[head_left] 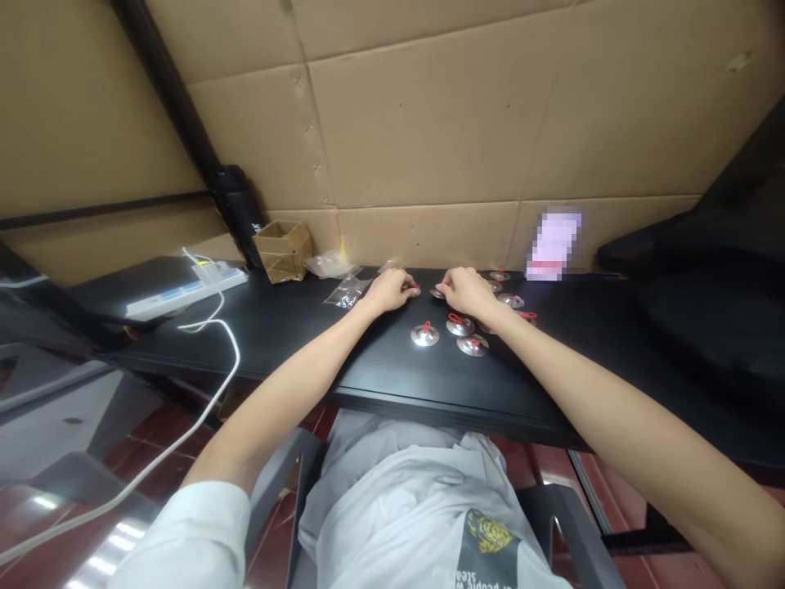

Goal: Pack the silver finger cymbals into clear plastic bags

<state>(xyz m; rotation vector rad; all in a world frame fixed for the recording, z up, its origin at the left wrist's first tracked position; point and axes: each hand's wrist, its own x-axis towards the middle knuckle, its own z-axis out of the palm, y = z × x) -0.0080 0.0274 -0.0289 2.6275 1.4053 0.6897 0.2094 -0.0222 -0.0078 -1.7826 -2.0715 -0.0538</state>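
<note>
Though the left hand (391,291) and right hand (467,293) curl over metal cymbals (424,334), neither grip's hold shows.

Spreading across a long black tabletop (368,368): round silver finger cymbals (424,334) with red loops, lying clustered near the middle. Resting toward the back: clear plastic bags (347,290) and an open tan cardboard box (282,251). Sitting at the left end: a white rectangular power strip (187,290), trailing a white cable (208,321).
</note>
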